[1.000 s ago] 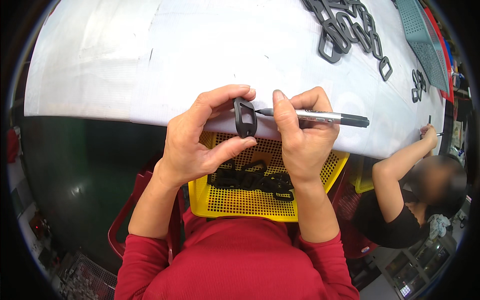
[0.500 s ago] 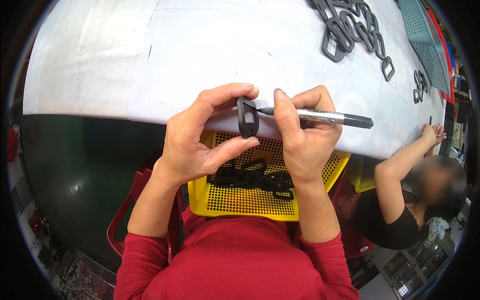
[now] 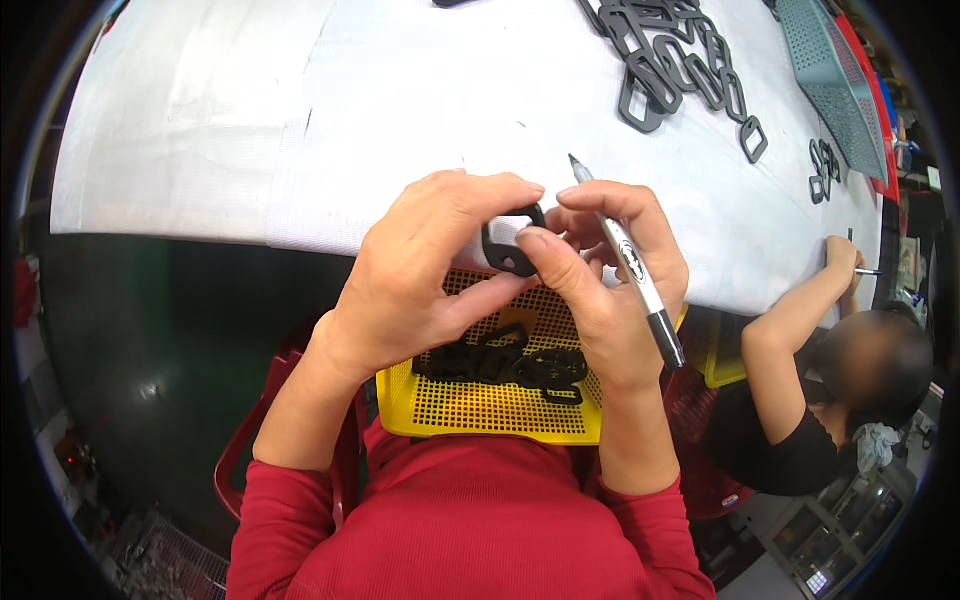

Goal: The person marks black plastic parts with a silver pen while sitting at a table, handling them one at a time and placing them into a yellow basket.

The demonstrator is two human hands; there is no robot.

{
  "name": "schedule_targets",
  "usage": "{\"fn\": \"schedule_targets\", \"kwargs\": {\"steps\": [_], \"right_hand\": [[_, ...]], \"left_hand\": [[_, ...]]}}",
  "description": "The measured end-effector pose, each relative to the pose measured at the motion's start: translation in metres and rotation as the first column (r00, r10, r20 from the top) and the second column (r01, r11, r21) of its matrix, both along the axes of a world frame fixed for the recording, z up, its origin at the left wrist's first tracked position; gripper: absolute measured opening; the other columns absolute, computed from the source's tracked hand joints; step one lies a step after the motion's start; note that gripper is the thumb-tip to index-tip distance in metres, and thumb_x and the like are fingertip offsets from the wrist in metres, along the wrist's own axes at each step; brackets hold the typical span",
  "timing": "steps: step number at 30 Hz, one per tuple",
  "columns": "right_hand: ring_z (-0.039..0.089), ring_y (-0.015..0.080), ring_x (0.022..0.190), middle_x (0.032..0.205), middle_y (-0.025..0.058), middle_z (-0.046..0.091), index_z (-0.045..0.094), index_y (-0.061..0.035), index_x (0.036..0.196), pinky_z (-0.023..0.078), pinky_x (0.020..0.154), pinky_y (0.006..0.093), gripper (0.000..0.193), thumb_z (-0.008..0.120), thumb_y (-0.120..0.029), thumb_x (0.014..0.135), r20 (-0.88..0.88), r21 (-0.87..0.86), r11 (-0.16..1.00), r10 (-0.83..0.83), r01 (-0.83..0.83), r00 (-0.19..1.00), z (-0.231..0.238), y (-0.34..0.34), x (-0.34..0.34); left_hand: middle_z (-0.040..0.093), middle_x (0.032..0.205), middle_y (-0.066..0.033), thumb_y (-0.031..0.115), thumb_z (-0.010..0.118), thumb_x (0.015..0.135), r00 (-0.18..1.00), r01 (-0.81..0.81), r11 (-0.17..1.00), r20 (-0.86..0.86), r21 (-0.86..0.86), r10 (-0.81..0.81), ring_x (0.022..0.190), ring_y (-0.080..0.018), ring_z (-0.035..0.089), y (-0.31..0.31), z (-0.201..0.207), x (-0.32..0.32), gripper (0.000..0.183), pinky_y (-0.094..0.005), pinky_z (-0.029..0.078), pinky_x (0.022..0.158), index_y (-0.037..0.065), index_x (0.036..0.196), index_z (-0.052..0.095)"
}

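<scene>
My left hand [image 3: 400, 265] pinches a small black frame-like piece [image 3: 512, 261] between thumb and fingers, just above the table's near edge. The piece has a large opening and a small hole at its lower end. My right hand [image 3: 605, 305] has its thumb at the side of this piece. A silver-and-black marker [image 3: 635, 262] lies across the right hand's fingers, its dark tip pointing up and away from the piece. Under my hands, a yellow perforated basket [image 3: 480, 424] holds several black pieces [image 3: 500, 366]; my hands partly cover it.
Similar black frames [image 3: 655, 85] lie in a loose pile on the white-covered table [image 3: 400, 110]. A smaller group [image 3: 822, 170] sits near a grey-blue basket [image 3: 835, 95] at the right. Beside me, another person's hand [image 3: 843, 262] holds a pen-like item. A red chair [image 3: 240, 440] is at my left.
The marker has swung from lying sideways with its tip at the piece to pointing up and away. My right thumb and fingers have come to the piece, which has turned.
</scene>
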State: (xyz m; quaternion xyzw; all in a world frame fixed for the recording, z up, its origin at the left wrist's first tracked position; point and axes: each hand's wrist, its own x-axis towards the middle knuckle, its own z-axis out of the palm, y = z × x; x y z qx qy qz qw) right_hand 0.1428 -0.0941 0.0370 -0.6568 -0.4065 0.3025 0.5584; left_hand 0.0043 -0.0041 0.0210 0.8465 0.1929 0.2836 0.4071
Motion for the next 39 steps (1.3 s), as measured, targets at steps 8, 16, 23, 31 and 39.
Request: {"fn": "schedule_targets", "kwargs": {"steps": [8,16,23,31,39], "right_hand": [[0.059,0.0102,0.07,0.075,0.006,0.06,0.051,-0.0043,0.096,0.048,0.056,0.0184,0.023,0.063,0.001,0.078,-0.785,0.037,0.999,0.012,0.028,0.619,-0.001,-0.001,0.009],[0.051,0.0053,0.061,0.076,0.0032,0.06,0.059,-0.0017,0.092,0.038,0.054,0.0156,0.018,0.057,-0.019,0.087,-0.311,-0.015,0.992,-0.121,0.123,0.942,-0.009,-0.001,0.008],[0.041,-0.0013,0.052,0.061,-0.0037,0.051,0.053,-0.0042,0.074,0.03,0.044,0.0145,0.015,0.065,-0.011,0.08,-0.258,-0.031,0.976,-0.215,0.214,0.942,-0.012,0.002,0.003],[0.038,-0.001,0.047,0.054,-0.0045,0.047,0.046,-0.0052,0.065,0.028,0.041,0.0165,0.022,0.063,-0.004,0.078,-0.054,0.099,0.984,-0.141,0.146,0.988,-0.026,0.006,-0.009],[0.038,0.0009,0.054,0.061,-0.0033,0.047,0.046,-0.0046,0.066,0.03,0.047,0.0172,0.02,0.063,-0.003,0.077,-0.105,0.018,0.988,-0.148,0.15,0.983,-0.021,0.007,-0.012]], "left_hand": [[0.054,0.113,-0.0151,0.003,0.077,0.063,0.851,0.144,0.925,0.521,-0.351,0.065,0.106,-0.0219,0.053,-0.007,0.0,0.015,0.064,-0.0322,0.044,0.091,-0.001,0.117,0.042],[0.052,0.113,-0.0185,0.007,0.077,0.063,0.895,0.086,0.948,0.442,-0.305,0.061,0.108,-0.029,0.052,-0.007,-0.011,0.005,0.067,-0.039,0.043,0.093,-0.003,0.118,0.04],[0.054,0.113,-0.0158,0.001,0.076,0.062,0.986,-0.005,0.953,0.16,-0.302,0.056,0.107,-0.0232,0.053,-0.01,-0.025,-0.005,0.064,-0.0334,0.046,0.091,-0.002,0.117,0.043],[0.053,0.115,-0.0176,0.0,0.075,0.063,0.981,0.016,0.96,0.189,-0.28,0.038,0.108,-0.0251,0.053,-0.009,-0.032,-0.007,0.064,-0.0358,0.047,0.09,-0.002,0.118,0.042],[0.056,0.112,-0.0142,0.005,0.077,0.061,0.977,-0.032,0.967,0.197,-0.253,0.083,0.103,-0.0236,0.056,-0.01,-0.034,-0.004,0.062,-0.0325,0.048,0.086,0.001,0.116,0.047]]}}
